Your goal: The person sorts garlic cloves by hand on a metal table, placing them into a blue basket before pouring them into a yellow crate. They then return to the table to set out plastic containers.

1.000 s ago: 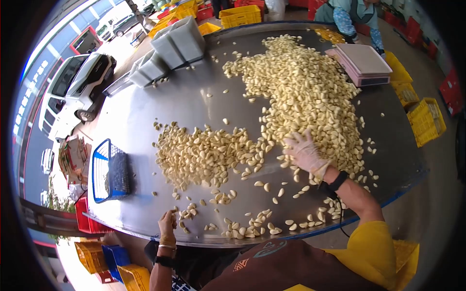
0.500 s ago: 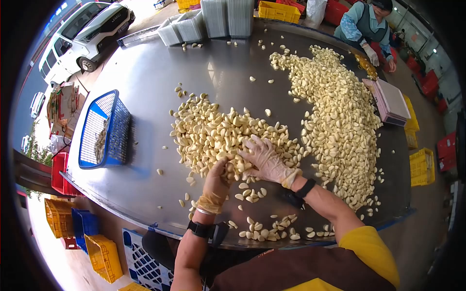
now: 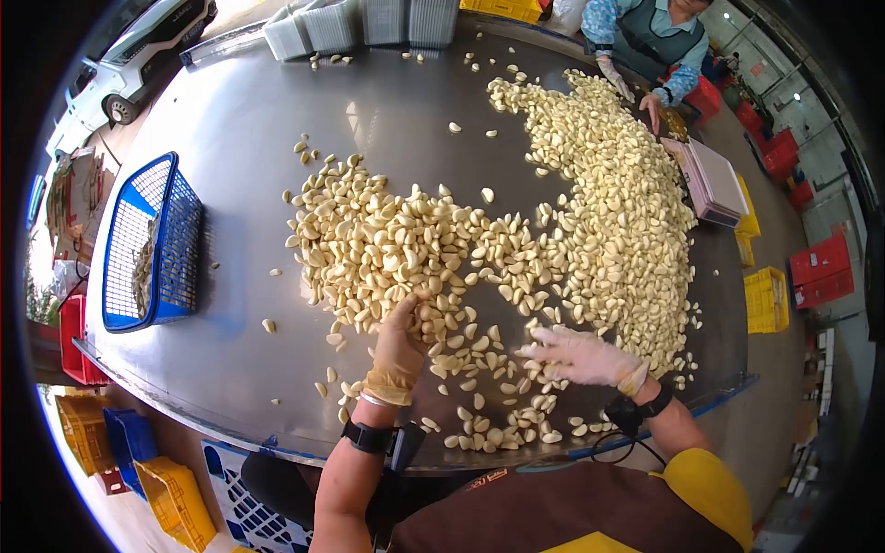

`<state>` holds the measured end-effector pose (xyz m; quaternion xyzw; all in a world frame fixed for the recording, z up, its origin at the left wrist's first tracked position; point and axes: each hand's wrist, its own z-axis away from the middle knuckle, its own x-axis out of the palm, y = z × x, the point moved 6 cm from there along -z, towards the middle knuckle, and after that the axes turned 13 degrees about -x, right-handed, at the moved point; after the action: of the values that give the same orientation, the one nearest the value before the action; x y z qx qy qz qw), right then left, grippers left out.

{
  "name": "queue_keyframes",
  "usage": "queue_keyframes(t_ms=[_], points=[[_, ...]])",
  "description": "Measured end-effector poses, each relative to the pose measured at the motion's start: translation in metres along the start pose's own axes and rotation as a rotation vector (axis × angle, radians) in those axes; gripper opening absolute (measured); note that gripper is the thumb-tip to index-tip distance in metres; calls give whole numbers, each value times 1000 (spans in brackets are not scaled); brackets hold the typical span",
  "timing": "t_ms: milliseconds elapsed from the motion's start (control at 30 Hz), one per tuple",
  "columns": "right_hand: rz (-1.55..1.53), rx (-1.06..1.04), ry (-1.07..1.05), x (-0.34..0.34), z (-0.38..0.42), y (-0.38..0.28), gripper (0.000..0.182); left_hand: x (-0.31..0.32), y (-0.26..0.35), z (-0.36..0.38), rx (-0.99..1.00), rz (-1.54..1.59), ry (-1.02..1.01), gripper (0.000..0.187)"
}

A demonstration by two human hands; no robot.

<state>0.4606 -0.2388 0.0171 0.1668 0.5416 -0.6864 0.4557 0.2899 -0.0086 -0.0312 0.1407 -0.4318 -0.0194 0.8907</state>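
Observation:
Peeled garlic cloves [image 3: 378, 230] lie in a loose heap on the metal table. My left hand [image 3: 398, 346], in a thin glove, is at the near edge of this heap, its fingers curled in against garlic cloves; its palm side is partly hidden. Farther right, my gloved right hand [image 3: 585, 357] hovers low over scattered cloves [image 3: 498, 433], fingers stretched out and apart, holding nothing. Beyond it spreads a larger pile of cloves [image 3: 618, 212], joined to the heap by a band of cloves.
A blue basket [image 3: 175, 267] with some pale contents stands at the left. Clear plastic trays [image 3: 383, 23] are stacked at the far edge. A pink scale [image 3: 710, 184] sits at the right, near a co-worker [image 3: 654, 41] at the far corner. Yellow crates [image 3: 767, 300] stand beyond the table.
My right hand has left the heap and moved right and nearer to me, its fingers spreading. Cloves now lie strewn between heap and pile. My left hand stays at the heap; the view has shifted.

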Motion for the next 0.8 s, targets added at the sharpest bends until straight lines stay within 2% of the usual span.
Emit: queue_keyframes(t_ms=[33,67,100,133,167,233,267,333,400,433,500,533,600,667,700,733,800], points=[[-172,124,194,-32,-1,-5,48,7,-10,-1,-56,-52,-37,25],[-165,174,416,-54,-6,7,45,14,-21,-2,-111,-101,-74,24],[7,168,597,-68,-14,28,41,20,-30,1,-173,-129,-68,25],[138,196,632,-76,-24,49,40,19,-39,-1,-222,-166,-86,26],[283,194,604,-85,-39,61,43,23,-41,2,-226,-197,-78,26],[317,144,640,-93,-74,90,56,25,-41,5,-226,-228,-70,26],[320,143,640,-93,-90,80,56,22,-36,4,-191,-213,-60,26],[433,448,408,-89,-121,73,78,17,-28,1,-147,-196,-54,26],[486,283,487,-58,-129,54,85,5,-17,-3,-116,-115,1,26],[566,279,330,-43,-121,37,83,4,-11,-3,-69,-106,24,26],[585,210,207,-14,-86,9,77,2,-5,-3,-36,-89,2,26],[583,119,229,-2,-62,2,69,2,-5,-2,-9,-89,-17,26],[521,124,156,12,-10,3,62,6,-10,-1,-44,-83,-22,26],[507,151,228,16,41,14,61,17,-17,4,-96,-96,-52,26],[650,258,173,13,63,16,61,22,-20,7,-91,-112,-9,26],[663,347,195,12,80,29,59,24,-23,7,-99,-120,-16,26],[572,380,440,-2,105,35,54,24,-23,7,-99,-139,34,26]])
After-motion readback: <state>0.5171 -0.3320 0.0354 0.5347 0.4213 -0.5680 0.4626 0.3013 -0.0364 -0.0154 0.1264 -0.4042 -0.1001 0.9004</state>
